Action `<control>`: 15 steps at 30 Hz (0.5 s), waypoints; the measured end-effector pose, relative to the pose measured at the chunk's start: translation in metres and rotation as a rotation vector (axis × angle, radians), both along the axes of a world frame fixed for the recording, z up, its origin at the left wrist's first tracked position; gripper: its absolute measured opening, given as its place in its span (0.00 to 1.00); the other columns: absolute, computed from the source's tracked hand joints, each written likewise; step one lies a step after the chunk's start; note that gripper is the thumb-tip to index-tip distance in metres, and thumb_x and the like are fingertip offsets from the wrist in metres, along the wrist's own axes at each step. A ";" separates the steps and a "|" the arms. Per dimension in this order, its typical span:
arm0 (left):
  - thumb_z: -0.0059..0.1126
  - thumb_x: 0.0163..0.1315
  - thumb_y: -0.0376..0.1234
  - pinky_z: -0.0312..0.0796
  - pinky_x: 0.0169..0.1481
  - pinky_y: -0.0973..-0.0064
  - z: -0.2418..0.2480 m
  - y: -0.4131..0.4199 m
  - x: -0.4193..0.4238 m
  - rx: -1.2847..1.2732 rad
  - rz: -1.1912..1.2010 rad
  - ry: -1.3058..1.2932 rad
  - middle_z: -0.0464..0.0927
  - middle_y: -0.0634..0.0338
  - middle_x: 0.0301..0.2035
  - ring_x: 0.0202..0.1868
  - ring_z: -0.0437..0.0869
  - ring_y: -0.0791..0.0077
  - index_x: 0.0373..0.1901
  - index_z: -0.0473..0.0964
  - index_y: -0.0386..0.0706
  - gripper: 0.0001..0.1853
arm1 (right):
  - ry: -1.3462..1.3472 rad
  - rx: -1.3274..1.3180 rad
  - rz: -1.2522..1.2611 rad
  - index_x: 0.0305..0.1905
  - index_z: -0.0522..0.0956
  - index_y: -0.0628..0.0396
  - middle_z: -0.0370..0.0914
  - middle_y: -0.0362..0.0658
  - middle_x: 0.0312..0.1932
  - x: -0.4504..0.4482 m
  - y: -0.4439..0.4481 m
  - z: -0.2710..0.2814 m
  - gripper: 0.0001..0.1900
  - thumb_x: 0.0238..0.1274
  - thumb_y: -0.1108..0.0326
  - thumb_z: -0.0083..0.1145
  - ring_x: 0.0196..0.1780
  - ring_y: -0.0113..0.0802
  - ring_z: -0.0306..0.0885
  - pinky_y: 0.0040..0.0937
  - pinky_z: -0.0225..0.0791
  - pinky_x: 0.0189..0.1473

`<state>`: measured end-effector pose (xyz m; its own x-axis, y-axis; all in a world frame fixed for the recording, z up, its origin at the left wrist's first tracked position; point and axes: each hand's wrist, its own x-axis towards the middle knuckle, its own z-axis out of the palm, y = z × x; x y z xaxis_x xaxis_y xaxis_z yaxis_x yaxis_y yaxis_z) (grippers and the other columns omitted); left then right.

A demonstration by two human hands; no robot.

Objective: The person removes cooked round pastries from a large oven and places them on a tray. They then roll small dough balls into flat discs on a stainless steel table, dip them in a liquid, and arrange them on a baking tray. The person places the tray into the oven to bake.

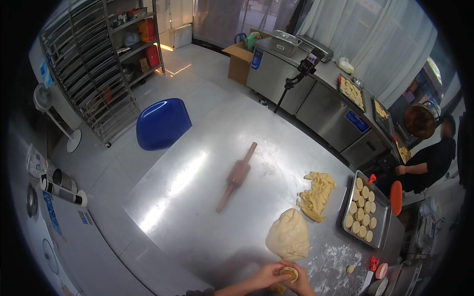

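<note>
Both my hands meet at the bottom of the view, near the table's edge. A small round dough wrapper with yellowish filling (289, 275) rests in my right hand (300, 283), whose fingers curl around it. My left hand (272, 274) touches the wrapper's left side with its fingertips. Just beyond the hands lies a large smooth lump of pale dough (289, 235). Farther right is a rough yellow mass of dough or filling (317, 196). A piece of similar yellow material (277, 288) shows partly below my hands.
A rolling pin (239, 174) lies mid-table. At right stand a metal tray (385, 225) of round dough pieces, a small dough ball (350, 269), scattered flour (333, 266) and a red-handled scraper (370, 273). A blue chair (163, 124) stands beyond the table; another person (426, 166) is at the right.
</note>
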<state>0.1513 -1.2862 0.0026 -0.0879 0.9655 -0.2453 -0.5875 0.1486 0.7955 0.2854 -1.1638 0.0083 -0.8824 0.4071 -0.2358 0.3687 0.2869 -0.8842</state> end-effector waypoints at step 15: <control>0.59 0.64 0.31 0.76 0.41 0.78 0.023 0.016 0.036 -0.053 0.306 -0.384 0.81 0.60 0.37 0.37 0.82 0.77 0.44 0.77 0.36 0.11 | 0.302 0.448 -0.119 0.51 0.75 0.57 0.75 0.50 0.54 -0.015 -0.007 0.054 0.25 0.44 0.71 0.71 0.60 0.48 0.72 0.41 0.65 0.62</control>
